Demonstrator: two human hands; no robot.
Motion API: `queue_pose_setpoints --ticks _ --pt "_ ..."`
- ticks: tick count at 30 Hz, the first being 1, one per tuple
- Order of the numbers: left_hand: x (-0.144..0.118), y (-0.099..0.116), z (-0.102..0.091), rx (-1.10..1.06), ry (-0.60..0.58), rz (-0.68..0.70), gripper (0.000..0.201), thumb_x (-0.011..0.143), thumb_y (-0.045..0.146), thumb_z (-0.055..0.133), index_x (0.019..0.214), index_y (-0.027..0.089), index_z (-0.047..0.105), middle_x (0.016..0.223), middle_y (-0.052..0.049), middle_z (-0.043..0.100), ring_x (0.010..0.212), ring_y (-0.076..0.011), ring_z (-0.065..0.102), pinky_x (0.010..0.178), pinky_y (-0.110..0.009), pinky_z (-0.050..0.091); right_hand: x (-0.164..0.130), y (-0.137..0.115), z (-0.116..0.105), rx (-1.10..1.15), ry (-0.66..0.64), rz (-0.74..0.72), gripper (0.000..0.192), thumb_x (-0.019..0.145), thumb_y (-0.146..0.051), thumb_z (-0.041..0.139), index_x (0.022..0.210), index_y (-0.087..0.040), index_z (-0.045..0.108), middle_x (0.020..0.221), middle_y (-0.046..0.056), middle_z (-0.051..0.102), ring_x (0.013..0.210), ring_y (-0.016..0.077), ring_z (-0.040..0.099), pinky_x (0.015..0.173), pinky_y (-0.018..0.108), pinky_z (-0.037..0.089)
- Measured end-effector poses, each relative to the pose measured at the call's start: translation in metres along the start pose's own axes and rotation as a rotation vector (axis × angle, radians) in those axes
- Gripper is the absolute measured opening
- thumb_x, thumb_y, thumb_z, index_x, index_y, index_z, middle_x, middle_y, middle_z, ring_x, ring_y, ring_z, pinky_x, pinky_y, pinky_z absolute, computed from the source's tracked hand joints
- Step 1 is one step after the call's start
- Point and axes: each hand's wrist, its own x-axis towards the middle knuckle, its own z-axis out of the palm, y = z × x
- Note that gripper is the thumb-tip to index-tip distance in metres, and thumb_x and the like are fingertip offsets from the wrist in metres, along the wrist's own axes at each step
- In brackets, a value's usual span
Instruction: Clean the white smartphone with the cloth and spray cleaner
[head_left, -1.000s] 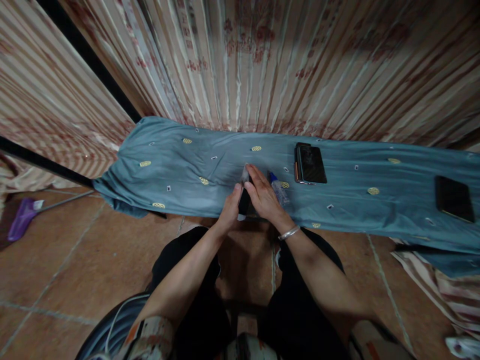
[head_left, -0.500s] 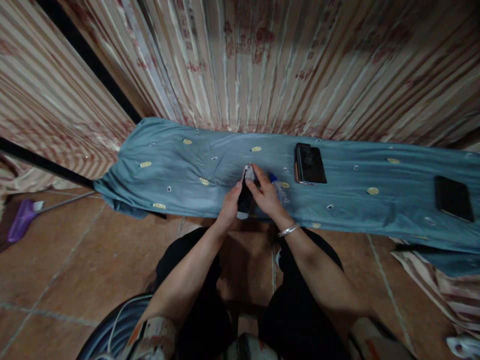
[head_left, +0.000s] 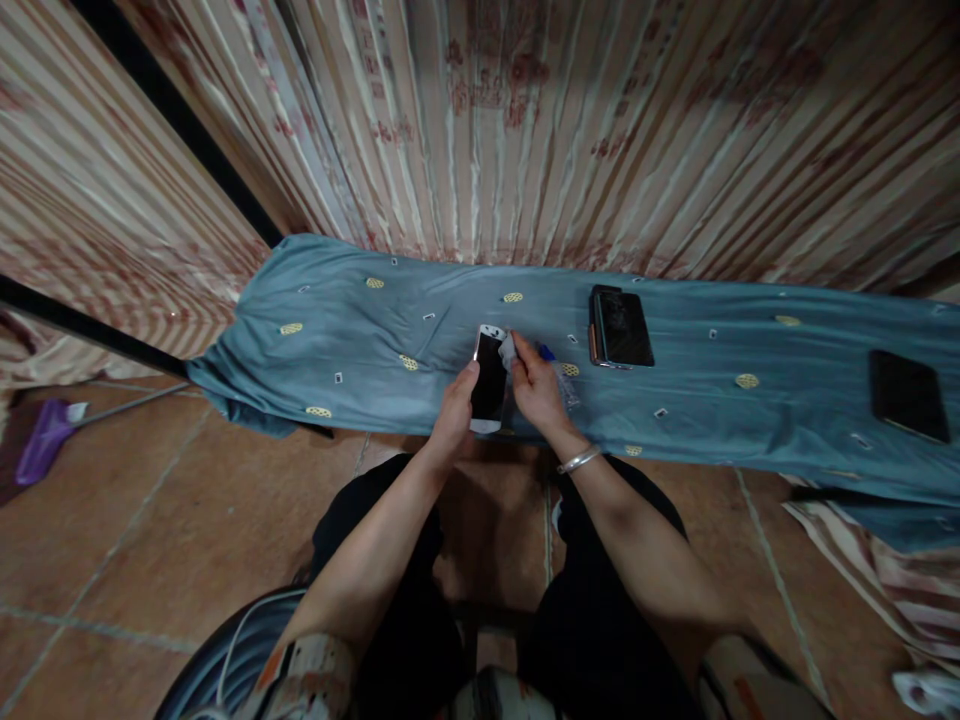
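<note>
striped curtain behind, blue-clothed counter (head_left: 360, 340) – left hand (head_left: 455, 410) grips white phone (head_left: 490, 378) steady, screen up; right hand (head_left: 536, 385) pinches small cloth (head_left: 508, 349) at its top edge.

Dim indoor light, warm cast, brightest on the striped curtain (head_left: 525, 130) at top centre, falling off toward the lower corners. Soft shadow under the near edge of the blue cloth (head_left: 360, 340), deeper between the knees. Faint glare on the white phone (head_left: 489, 378) screen at centre. Strong fisheye bending at left and right edges. Slight softness and noise throughout; bottom edge blurred.
</note>
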Motion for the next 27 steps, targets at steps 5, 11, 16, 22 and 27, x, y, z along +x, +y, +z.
queue_pose_setpoints --ticks 5,11,16,22,27 --pt "0.002 0.003 0.001 0.005 0.024 0.058 0.034 0.085 0.041 0.071 0.103 0.013 0.075 0.11 -0.012 0.079 0.121 -0.0308 0.068 0.105 -0.043 0.054 -0.007 -0.007 -0.002 -0.005 -0.022 -0.01 0.053 0.099 -0.024 0.04 0.15 -0.02 0.05 0.143 0.006 0.065 0.13 0.0273 0.063 0.113 0.046 0.05" --pt "0.006 0.001 -0.004 0.01 0.024 0.08 0.039 0.079 0.043 0.077 0.104 0.014 0.075 0.118 -0.011 0.077 0.128 -0.0289 0.064 0.112 -0.041 0.048 -0.01 -0.01 0.0 0.023 -0.051 -0.007 0.055 0.099 -0.034 0.049 0.152 -0.022 0.048 0.138 0.008 0.069 0.128 0.0305 0.065 0.11 0.049 0.052" --pt "0.007 0.003 -0.006 0.028 0.039 0.09 0.04 0.079 0.045 0.077 0.104 0.015 0.075 0.117 -0.01 0.078 0.13 -0.0286 0.063 0.114 -0.041 0.046 -0.014 -0.014 0.003 0.039 -0.064 -0.019 0.054 0.094 -0.026 0.051 0.148 -0.023 0.053 0.138 0.006 0.069 0.128 0.0282 0.066 0.109 0.047 0.054" --pt "0.013 0.006 -0.013 0.031 0.034 0.119 0.039 0.079 0.048 0.076 0.098 0.014 0.074 0.112 -0.01 0.079 0.124 -0.027 0.066 0.111 -0.038 0.047 -0.024 -0.02 0.004 -0.029 -0.107 -0.016 0.052 0.092 -0.02 0.048 0.144 -0.019 0.058 0.133 0.007 0.072 0.116 0.0267 0.073 0.105 0.044 0.056" --pt "0.016 0.009 -0.017 0.045 0.093 0.109 0.038 0.082 0.049 0.074 0.097 0.014 0.073 0.105 -0.009 0.079 0.114 -0.0246 0.07 0.102 -0.035 0.051 -0.034 -0.023 0.004 -0.033 -0.143 -0.037 0.052 0.092 -0.02 0.046 0.142 -0.022 0.061 0.126 0.005 0.076 0.11 0.025 0.075 0.1 0.042 0.059"
